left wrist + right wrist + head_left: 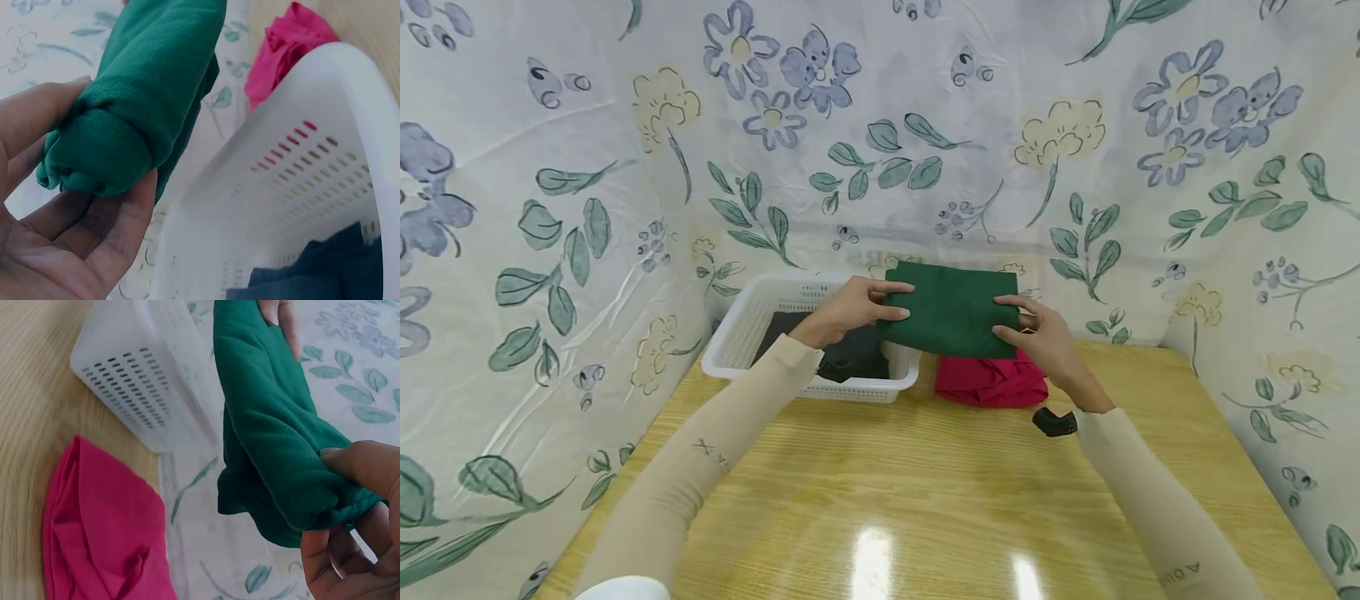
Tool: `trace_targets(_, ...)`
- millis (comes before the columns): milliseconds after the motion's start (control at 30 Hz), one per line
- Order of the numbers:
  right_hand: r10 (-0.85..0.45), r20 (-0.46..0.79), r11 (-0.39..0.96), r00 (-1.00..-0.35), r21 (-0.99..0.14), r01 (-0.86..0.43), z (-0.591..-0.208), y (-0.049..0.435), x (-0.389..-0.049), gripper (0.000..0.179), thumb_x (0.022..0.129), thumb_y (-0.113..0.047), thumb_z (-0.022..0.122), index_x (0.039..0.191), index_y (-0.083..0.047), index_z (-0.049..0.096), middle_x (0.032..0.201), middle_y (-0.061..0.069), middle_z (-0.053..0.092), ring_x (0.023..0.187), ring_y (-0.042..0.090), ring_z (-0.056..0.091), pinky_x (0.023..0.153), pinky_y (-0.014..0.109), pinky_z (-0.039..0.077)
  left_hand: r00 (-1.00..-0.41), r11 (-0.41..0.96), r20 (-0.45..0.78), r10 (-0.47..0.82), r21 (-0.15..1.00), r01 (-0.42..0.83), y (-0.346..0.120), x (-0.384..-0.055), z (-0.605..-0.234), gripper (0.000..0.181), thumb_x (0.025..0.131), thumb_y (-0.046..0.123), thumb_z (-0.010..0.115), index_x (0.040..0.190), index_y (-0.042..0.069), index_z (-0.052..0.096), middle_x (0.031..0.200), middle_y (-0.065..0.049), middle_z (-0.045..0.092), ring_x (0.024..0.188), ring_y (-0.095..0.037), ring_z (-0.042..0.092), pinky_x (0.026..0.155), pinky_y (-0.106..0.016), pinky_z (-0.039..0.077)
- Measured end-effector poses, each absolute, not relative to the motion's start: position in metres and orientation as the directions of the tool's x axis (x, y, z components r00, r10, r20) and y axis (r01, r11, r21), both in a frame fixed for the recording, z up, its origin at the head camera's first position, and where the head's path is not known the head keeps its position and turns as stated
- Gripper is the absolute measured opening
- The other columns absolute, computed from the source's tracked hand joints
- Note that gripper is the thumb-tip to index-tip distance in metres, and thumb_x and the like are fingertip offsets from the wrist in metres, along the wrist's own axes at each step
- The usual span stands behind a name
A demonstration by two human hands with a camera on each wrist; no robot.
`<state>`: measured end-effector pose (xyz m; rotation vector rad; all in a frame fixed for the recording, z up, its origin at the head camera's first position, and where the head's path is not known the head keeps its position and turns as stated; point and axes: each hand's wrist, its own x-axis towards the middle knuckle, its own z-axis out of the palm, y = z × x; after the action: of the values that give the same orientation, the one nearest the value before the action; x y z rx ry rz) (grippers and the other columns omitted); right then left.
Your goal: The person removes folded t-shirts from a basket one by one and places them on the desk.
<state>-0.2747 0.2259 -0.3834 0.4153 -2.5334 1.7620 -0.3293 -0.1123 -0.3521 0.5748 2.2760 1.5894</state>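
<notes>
- One left hand and one right hand gripped a folded green cloth midair, an end each
- crimson cloth sat kinda crumpled on the wooden bench, near a white plastic basket

Left hand and right hand holding green cloth, white basket, red cloth on wooden table

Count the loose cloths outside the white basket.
2: the green cloth, held up by the left hand and right hand, and the red cloth, on the table beside the white basket. Others may be hidden.
</notes>
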Motion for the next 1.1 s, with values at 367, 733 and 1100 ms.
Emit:
trace_targets(367, -0.193, 0.16, 0.367, -0.968, -0.903, -0.223, -0.389, 0.262, -0.273, 0.053, 0.1, -0.021, 0.071, 0.149, -0.012, 0.054, 0.145, 0.021, 0.057, 0.128, 0.033, 0.059, 0.087, 0.022, 0.052, -0.855, 0.288, -0.002, 0.518, 0.942, 0.173, -0.076, -0.33, -0.355, 0.049, 0.095, 0.015, 0.077, 0.143, 0.019, 0.064, 0.141, -0.011, 0.061, 0.113, -0.023, 0.067, 0.093, -0.038, 0.055)
trace_targets(733, -0.174, 0.147, 0.401, -0.974, -0.893, -0.206, -0.391, 0.295, -0.263, 0.055, 0.101, -0.023, 0.069, 0.151, -0.01, 0.05, 0.149, 0.026, 0.051, 0.134, 0.041, 0.053, 0.087, 0.021, 0.054, -0.832, 0.279, 0.007, 0.555, 0.941, 0.194, -0.038, -0.333, -0.36, 0.049, 0.095, 0.015, 0.077, 0.142, 0.018, 0.064, 0.141, -0.011, 0.061, 0.111, -0.022, 0.069, 0.091, -0.035, 0.056)
trace_targets(1100, -0.136, 0.139, 0.447, -0.981, -0.875, -0.186, -0.399, 0.327, -0.255, 0.056, 0.101, -0.024, 0.07, 0.151, -0.01, 0.05, 0.147, 0.027, 0.052, 0.125, 0.03, 0.06, 0.086, 0.019, 0.053, -0.806, 0.284, 0.0, 0.592, 0.936, 0.209, -0.004, -0.333, -0.368, 0.05, 0.094, 0.016, 0.077, 0.142, 0.019, 0.065, 0.153, -0.008, 0.051, 0.129, -0.025, 0.058, 0.095, -0.032, 0.053)
